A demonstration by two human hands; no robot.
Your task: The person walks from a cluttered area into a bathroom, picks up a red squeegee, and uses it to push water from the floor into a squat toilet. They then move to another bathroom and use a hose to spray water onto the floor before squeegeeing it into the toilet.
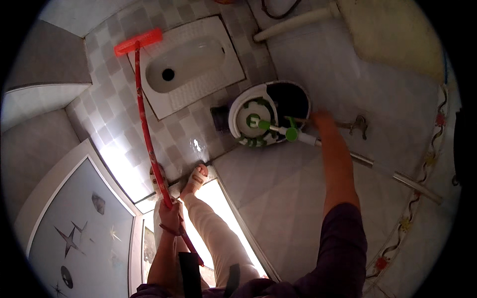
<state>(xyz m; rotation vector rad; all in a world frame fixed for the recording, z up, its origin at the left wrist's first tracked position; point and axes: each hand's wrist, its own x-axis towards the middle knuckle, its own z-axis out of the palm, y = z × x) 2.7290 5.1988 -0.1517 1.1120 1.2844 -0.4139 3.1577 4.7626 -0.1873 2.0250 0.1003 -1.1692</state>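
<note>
My left hand (170,217) is closed around the red handle of a floor squeegee (144,116). Its red-orange head (138,41) lies at the far left, by the corner of the squat toilet (194,67). On the right, my right arm stretches forward, and my right hand (323,119) is at the thin spout of a wall tap (358,127), beside the mop bucket. Its fingers are too dark and blurred to make out. A spin mop (291,134) with green and white fittings stands in the round basket of the mop bucket (240,107), its pole leaning to the right.
A frosted door (82,223) with star patterns stands at the left. A pale pipe (295,25) runs to a yellowish tank (397,35) at the upper right. My sandalled foot (195,181) is at the bright doorway, on a threshold before the checked tile floor (107,109).
</note>
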